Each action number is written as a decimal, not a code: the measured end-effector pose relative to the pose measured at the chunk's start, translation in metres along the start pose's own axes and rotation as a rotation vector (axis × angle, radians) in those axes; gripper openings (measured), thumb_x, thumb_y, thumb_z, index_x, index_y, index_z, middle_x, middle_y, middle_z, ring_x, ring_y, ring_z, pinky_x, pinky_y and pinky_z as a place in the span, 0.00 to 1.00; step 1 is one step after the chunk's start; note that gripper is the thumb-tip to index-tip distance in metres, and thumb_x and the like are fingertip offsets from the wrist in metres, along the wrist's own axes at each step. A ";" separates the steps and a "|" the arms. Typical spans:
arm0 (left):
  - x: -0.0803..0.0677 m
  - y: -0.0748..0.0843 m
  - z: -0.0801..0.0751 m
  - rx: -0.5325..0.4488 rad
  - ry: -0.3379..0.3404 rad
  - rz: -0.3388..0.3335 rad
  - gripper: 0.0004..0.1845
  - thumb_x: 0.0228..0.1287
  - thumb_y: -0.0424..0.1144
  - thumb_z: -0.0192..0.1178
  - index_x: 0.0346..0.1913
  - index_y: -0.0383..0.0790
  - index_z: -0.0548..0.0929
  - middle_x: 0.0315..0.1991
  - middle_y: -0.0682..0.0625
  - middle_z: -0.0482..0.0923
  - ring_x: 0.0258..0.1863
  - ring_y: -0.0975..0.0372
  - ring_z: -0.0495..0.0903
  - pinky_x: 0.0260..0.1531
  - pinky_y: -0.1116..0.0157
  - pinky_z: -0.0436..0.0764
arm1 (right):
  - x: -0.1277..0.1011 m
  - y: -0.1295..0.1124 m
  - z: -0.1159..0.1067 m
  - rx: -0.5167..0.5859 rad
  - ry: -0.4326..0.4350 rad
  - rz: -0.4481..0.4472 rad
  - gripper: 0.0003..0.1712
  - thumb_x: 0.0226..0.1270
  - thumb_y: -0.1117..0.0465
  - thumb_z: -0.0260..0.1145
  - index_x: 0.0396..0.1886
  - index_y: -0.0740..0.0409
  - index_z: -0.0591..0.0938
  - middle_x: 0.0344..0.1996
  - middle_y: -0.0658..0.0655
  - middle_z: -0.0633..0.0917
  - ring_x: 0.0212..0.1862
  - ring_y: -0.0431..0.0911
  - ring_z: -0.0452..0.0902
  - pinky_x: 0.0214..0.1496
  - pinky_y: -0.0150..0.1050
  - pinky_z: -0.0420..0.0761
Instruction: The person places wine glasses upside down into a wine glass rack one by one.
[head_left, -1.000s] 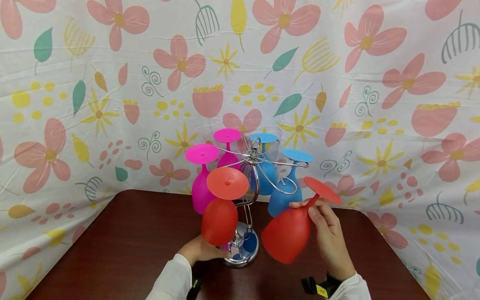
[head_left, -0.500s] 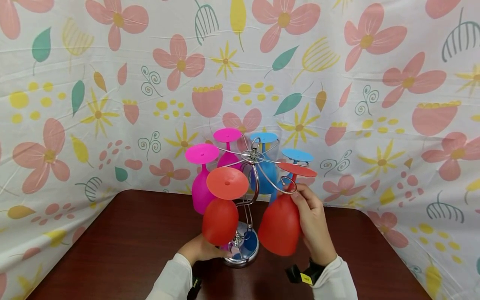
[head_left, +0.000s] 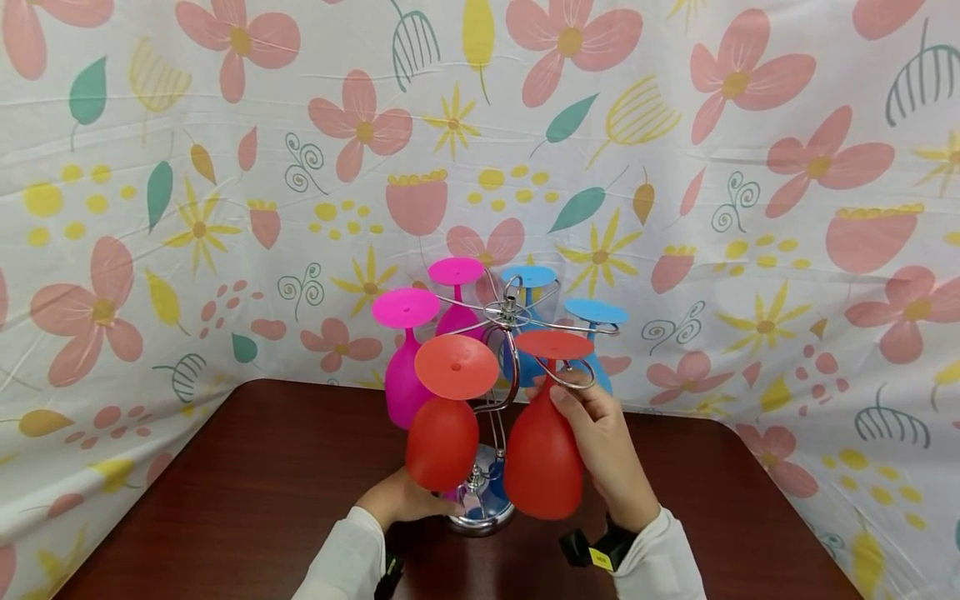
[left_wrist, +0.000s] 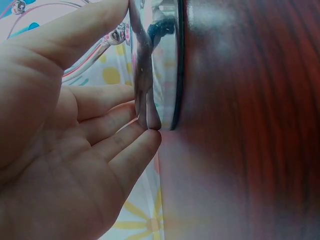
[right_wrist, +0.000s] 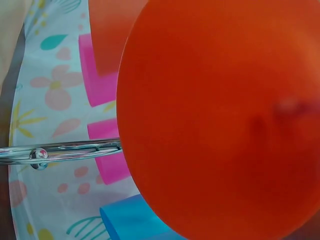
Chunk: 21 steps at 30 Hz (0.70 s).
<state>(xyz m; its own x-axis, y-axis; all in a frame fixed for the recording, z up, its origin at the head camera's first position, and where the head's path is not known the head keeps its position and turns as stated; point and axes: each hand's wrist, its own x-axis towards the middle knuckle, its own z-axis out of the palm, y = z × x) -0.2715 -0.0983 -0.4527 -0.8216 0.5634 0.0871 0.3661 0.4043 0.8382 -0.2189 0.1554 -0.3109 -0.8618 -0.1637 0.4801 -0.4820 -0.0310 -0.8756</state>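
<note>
A chrome wine glass rack [head_left: 508, 313] stands on the table, its wire arms spreading from the top. My right hand [head_left: 611, 450] pinches the stem of an upside-down red wine glass [head_left: 543, 467] at the front right curled arm [head_left: 581, 385]. The stem appears to be at the loop's inner side; exact seating cannot be told. The glass bowl [right_wrist: 215, 115] fills most of the right wrist view, hiding the fingers. My left hand [head_left: 401, 500] holds the rack's round base [left_wrist: 167, 65], thumb at one side and fingertips against its rim. A second red wine glass [head_left: 442, 442] hangs at front left.
Two pink wine glasses [head_left: 407, 375] hang upside down on the rack's left side. Two blue wine glasses [head_left: 596, 312] hang at the back right, partly hidden. The dark wooden table [head_left: 300, 467] meets a flowered cloth [head_left: 225, 167] behind and at both sides.
My right hand has moved left, bringing the red wine glass from a tilt outside the loop to nearly upright at the front right arm. The left hand stays at the base.
</note>
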 end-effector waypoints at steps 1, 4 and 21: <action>0.000 0.001 0.000 0.004 0.002 -0.002 0.28 0.54 0.37 0.73 0.57 0.40 0.74 0.43 0.54 0.74 0.46 0.57 0.73 0.51 0.49 0.73 | -0.001 0.000 0.000 -0.012 -0.004 -0.007 0.18 0.77 0.57 0.56 0.57 0.64 0.76 0.47 0.61 0.83 0.50 0.55 0.81 0.46 0.48 0.83; -0.001 0.002 0.000 0.007 0.007 -0.002 0.27 0.53 0.36 0.73 0.56 0.40 0.75 0.43 0.54 0.74 0.46 0.57 0.73 0.51 0.49 0.73 | -0.004 -0.001 0.001 -0.032 -0.019 -0.035 0.17 0.77 0.59 0.55 0.57 0.64 0.77 0.47 0.61 0.83 0.49 0.54 0.81 0.46 0.47 0.83; -0.002 0.002 -0.001 -0.006 0.017 0.011 0.28 0.52 0.35 0.73 0.57 0.39 0.75 0.44 0.54 0.75 0.47 0.56 0.73 0.53 0.48 0.73 | -0.012 0.005 -0.008 -0.019 -0.053 -0.208 0.14 0.78 0.67 0.50 0.55 0.69 0.75 0.46 0.60 0.82 0.51 0.53 0.80 0.50 0.43 0.82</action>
<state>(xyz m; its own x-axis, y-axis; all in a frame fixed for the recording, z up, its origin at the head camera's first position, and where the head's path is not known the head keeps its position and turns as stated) -0.2693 -0.0994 -0.4510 -0.8247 0.5557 0.1050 0.3726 0.3942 0.8401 -0.2119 0.1654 -0.3203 -0.7343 -0.2077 0.6463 -0.6516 -0.0512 -0.7568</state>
